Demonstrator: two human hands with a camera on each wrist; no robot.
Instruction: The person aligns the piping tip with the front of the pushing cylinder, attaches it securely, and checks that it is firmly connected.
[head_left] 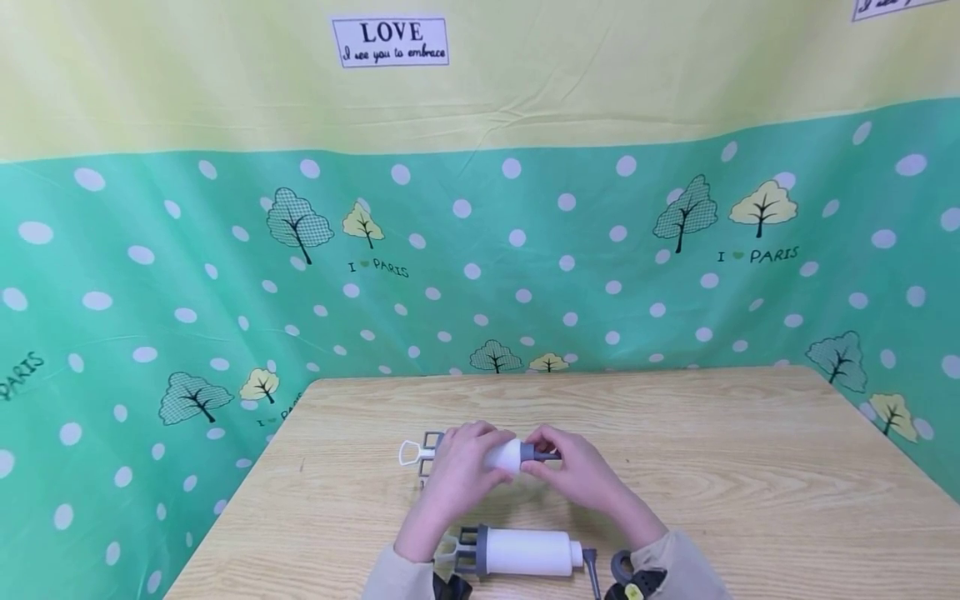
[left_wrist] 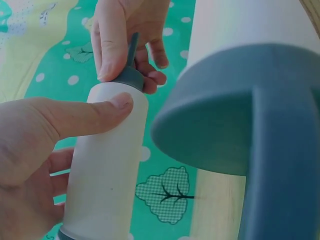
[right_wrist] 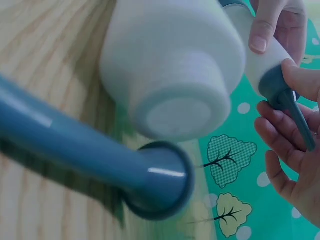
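My left hand (head_left: pixel 463 462) grips a white syringe-like tube (head_left: pixel 504 456) around its body, above the table. At its left end are a grey frame (head_left: pixel 432 444) and a white loop handle (head_left: pixel 408 452). The fingers of my right hand (head_left: pixel 576 471) pinch the grey nozzle cap (right_wrist: pixel 274 82) at the tube's other end, thumb on its side. A thin spout (right_wrist: pixel 301 125) sticks out from that cap. In the left wrist view, the cap (left_wrist: pixel 129 79) sits against the tube's end; whether it is fastened cannot be told.
A second white tube (head_left: pixel 528 552) with a grey frame lies nearer on the wooden table (head_left: pixel 750 467), its bare neck pointing right. Beside that neck lies a loose grey angled nozzle (head_left: pixel 592 571). A patterned green and yellow cloth (head_left: pixel 517 250) hangs behind the table.
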